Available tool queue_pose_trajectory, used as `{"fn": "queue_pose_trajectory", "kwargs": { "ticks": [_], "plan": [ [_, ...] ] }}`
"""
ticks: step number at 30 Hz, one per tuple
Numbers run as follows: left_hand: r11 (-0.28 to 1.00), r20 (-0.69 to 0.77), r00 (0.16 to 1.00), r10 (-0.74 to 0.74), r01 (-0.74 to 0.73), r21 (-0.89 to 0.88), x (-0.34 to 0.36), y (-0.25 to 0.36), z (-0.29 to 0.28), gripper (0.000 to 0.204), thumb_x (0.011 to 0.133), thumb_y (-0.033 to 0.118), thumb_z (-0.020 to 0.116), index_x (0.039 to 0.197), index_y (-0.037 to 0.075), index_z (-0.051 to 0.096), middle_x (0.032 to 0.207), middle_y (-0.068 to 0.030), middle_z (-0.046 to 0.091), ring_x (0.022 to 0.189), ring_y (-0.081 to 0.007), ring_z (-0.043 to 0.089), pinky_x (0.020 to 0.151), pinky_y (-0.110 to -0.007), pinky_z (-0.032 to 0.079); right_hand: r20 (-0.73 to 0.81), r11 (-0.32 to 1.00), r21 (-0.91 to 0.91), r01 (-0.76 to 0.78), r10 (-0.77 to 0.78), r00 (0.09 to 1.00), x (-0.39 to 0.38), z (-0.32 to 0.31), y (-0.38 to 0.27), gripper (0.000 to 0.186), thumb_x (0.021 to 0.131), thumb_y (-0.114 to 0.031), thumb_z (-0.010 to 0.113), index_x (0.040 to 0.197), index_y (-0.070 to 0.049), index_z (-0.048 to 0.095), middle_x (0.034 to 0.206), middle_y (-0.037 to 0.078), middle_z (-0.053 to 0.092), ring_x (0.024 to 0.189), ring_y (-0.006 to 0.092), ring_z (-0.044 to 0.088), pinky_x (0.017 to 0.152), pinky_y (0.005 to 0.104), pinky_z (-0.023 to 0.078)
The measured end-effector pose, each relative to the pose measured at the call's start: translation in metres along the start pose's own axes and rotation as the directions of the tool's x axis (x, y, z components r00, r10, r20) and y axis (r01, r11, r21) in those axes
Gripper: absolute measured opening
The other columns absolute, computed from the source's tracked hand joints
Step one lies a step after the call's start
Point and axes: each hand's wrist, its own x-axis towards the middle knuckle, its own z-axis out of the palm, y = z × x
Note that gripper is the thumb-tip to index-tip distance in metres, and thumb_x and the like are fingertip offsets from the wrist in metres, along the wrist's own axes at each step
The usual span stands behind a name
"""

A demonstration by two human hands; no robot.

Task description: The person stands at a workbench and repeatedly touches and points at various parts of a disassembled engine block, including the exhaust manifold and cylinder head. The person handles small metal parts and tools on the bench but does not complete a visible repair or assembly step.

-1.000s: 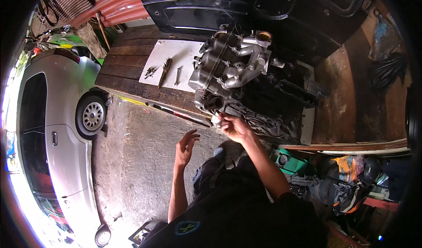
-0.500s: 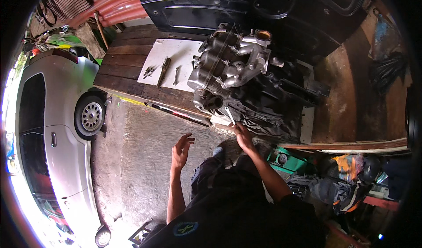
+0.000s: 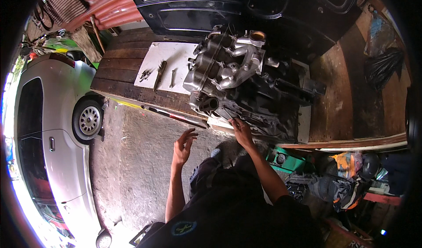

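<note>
A silver engine assembly [image 3: 226,70] with curved metal pipes and a dark open port [image 3: 210,105] sits on the bench over dark cloth. My right hand [image 3: 241,131] grips a slim spanner [image 3: 226,114], its far end against or very close to the parts beside that port. Lower and to the left, my left hand [image 3: 183,144] hovers above the floor with fingers apart, holding nothing. On a white board [image 3: 145,54] left of the engine lie a dirty brush-like tool [image 3: 159,74], a small spanner [image 3: 172,79] and several small dark pieces [image 3: 145,75].
The wooden bench [image 3: 118,63] backs onto a black vehicle panel [image 3: 193,6]. A silver car [image 3: 59,155] stands at the left. Plywood with a black bag [image 3: 382,68] is at the right. Below it are a green case [image 3: 288,160] and piled bags [image 3: 345,182].
My right hand has swung the spanner from low at the front of the port to just right of it, tipping it up and leftward. My left hand has barely moved.
</note>
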Motion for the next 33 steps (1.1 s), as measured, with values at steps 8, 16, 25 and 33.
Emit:
{"fn": "queue_pose_trajectory", "kwargs": {
  "ticks": [8, 16, 25, 33],
  "plan": [
    [1.000, -0.003, 1.000, 0.004, -0.004, -0.006, 0.001, 0.005, -0.001, 0.033, 0.095, 0.012, 0.050, 0.126, 0.001, 0.056, 0.106, -0.0174, 0.069, 0.098, -0.0235, 0.066, 0.085, -0.033, 0.051, 0.021, 0.999, -0.015, -0.050, 0.050, 0.999, 0.005, 0.000, -0.002, 0.030, 0.098, -0.031, 0.051, 0.101, -0.006, 0.067, 0.079, 0.009, 0.066, 0.066, 0.0180, 0.059, 0.061, 0.0314, 0.044],
    [1.000, -0.025, 1.000, 0.000, 0.000, -0.013, -0.001, -0.010, -0.004, 0.033, 0.094, 0.010, 0.049, 0.126, 0.001, 0.056, 0.106, -0.0171, 0.069, 0.096, -0.0230, 0.067, 0.085, -0.033, 0.051, 0.053, 0.999, -0.016, -0.034, 0.034, 0.998, 0.008, -0.004, 0.004, 0.034, 0.098, -0.040, 0.049, 0.104, -0.011, 0.065, 0.073, 0.010, 0.061, 0.065, 0.0223, 0.056, 0.058, 0.0361, 0.042],
    [0.999, -0.023, 1.000, -0.005, 0.006, 0.039, 0.003, -0.004, -0.006, 0.033, 0.095, 0.013, 0.050, 0.125, 0.002, 0.057, 0.104, -0.0157, 0.069, 0.096, -0.0224, 0.067, 0.083, -0.033, 0.052, -0.086, 0.995, 0.096, -0.020, 0.028, 0.996, 0.004, 0.018, 0.016, 0.024, 0.097, -0.027, 0.056, 0.102, -0.004, 0.062, 0.084, 0.011, 0.065, 0.073, 0.0220, 0.060, 0.063, 0.0345, 0.046],
    [0.997, -0.022, 1.000, -0.010, 0.011, 0.076, 0.004, -0.002, -0.011, 0.033, 0.095, 0.014, 0.050, 0.126, 0.003, 0.056, 0.105, -0.0151, 0.069, 0.095, -0.0233, 0.068, 0.083, -0.034, 0.052, -0.093, 0.997, 0.079, 0.024, -0.017, 0.995, 0.007, 0.026, 0.022, 0.019, 0.098, -0.020, 0.052, 0.098, -0.003, 0.061, 0.085, 0.011, 0.065, 0.075, 0.0230, 0.061, 0.068, 0.0326, 0.047]
  ]
}}
